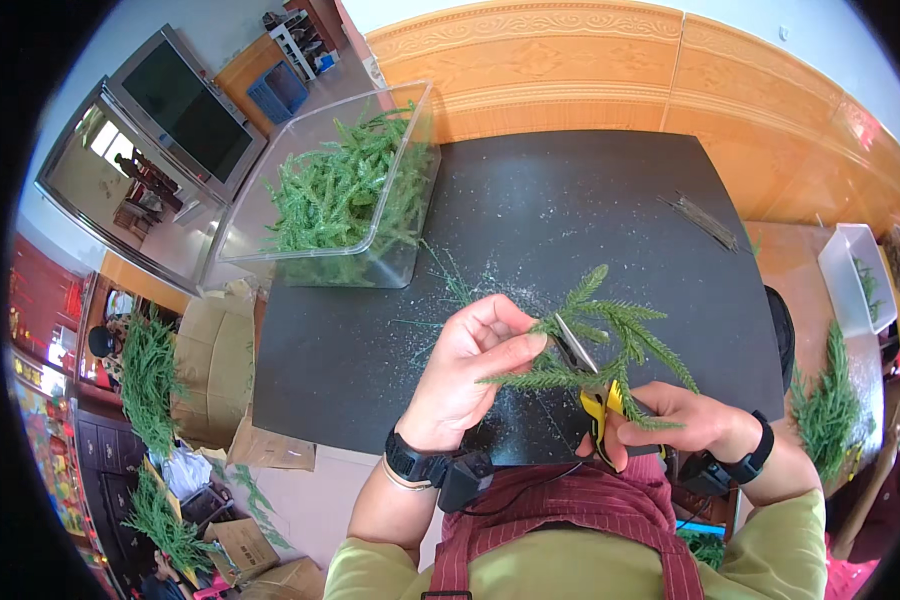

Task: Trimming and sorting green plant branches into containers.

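Pliers [595, 402] slant up-left in right fingers [650, 436]; left fingers [518, 350] pinch sprig [635, 325] fanning rightward.

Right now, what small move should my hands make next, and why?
Probably ease the left fingers slightly back along the green sprig they pinch, because the yellow-handled tool in the right hand has its metal end close beside them.

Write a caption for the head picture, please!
Left hand grips a green sprig, right hand a yellow-handled tool, above a dark table.
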{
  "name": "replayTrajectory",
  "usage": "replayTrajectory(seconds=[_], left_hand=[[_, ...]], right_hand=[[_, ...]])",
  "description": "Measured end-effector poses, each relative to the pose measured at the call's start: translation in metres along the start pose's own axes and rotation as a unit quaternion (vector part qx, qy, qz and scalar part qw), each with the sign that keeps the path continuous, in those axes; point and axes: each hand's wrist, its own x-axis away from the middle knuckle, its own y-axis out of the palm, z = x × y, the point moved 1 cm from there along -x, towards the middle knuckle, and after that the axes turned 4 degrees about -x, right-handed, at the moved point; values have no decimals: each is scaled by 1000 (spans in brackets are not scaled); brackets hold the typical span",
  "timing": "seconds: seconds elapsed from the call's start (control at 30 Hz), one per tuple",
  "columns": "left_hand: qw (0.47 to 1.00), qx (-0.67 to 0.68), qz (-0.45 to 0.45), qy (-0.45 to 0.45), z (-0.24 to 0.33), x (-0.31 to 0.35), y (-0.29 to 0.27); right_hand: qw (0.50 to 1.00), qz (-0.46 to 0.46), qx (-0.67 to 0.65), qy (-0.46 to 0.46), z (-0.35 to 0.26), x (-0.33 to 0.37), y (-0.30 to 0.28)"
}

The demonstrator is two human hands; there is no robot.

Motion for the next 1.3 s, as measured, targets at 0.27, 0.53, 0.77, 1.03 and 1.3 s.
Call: replayTrajectory(seconds=[0.27,0.53,0.77,1.03,1.3], left_hand=[[1000,-19,-4,12,-2,0,1],[988,-124,30,92,2,4,8],[987,-134,20,91,6,5,8],[984,-142,26,106,4,4,4],[992,-96,15,76,0,3,3]], right_hand=[[998,28,49,10,2,0,-2],[952,146,267,44,-12,-1,5],[954,146,261,28,-10,-1,2],[955,150,251,47,-14,-2,4],[945,155,287,0,-5,0,-1]])
